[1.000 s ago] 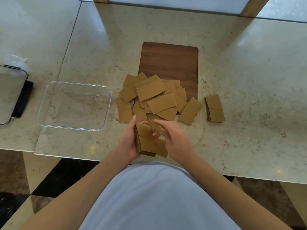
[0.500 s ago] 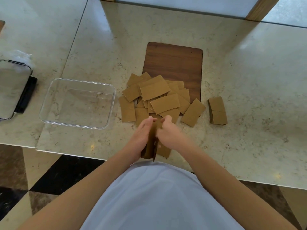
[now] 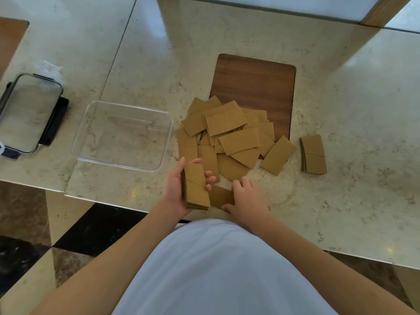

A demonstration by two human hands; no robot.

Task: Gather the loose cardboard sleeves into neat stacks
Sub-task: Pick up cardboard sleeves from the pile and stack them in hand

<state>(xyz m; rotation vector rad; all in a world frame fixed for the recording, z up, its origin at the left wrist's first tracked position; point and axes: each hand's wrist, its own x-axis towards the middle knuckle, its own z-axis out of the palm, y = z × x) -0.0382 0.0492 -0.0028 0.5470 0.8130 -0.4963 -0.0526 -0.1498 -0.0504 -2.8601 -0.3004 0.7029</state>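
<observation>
My left hand grips a partial stack of sleeves, long axis running away from me. Right hand pinches one loose sleeve flat on the counter, just right of the stack, touching it; it needs to slide left. Loose pile beyond, half on the wooden board. Finished stack far right; clear tub left. Nothing between.

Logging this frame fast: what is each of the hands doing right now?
Left hand: grips a stack of brown cardboard sleeves.
Right hand: fingers curled on a single brown cardboard sleeve lying on the marble counter.
</observation>
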